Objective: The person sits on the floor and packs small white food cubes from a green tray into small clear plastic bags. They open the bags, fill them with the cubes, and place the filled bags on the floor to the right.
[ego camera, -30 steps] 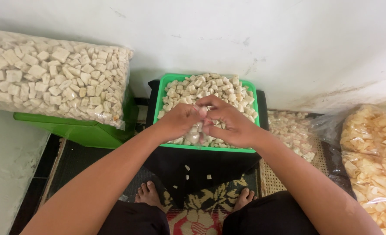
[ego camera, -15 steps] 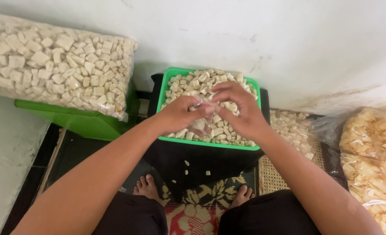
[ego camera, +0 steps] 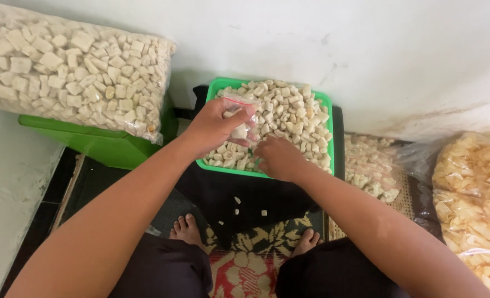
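Observation:
A green tray (ego camera: 218,86) heaped with pale cracker pieces (ego camera: 289,113) sits on a black cloth by the wall. My left hand (ego camera: 214,127) holds a small clear plastic bag (ego camera: 239,113) with a few pieces in it above the tray's left side. My right hand (ego camera: 278,157) rests low on the pile at the tray's near edge, fingers curled among the pieces; whether it grips any is hidden.
A big clear sack of the same pale pieces (ego camera: 63,66) lies on a green box (ego camera: 107,144) at the left. Bags of yellow chips (ego camera: 474,193) and pale snacks (ego camera: 369,165) lie at the right. Loose pieces (ego camera: 236,200) dot the black cloth near my feet.
My hands have parted: the left lifted the small bag up and left, the right dropped onto the pile at the tray's near edge.

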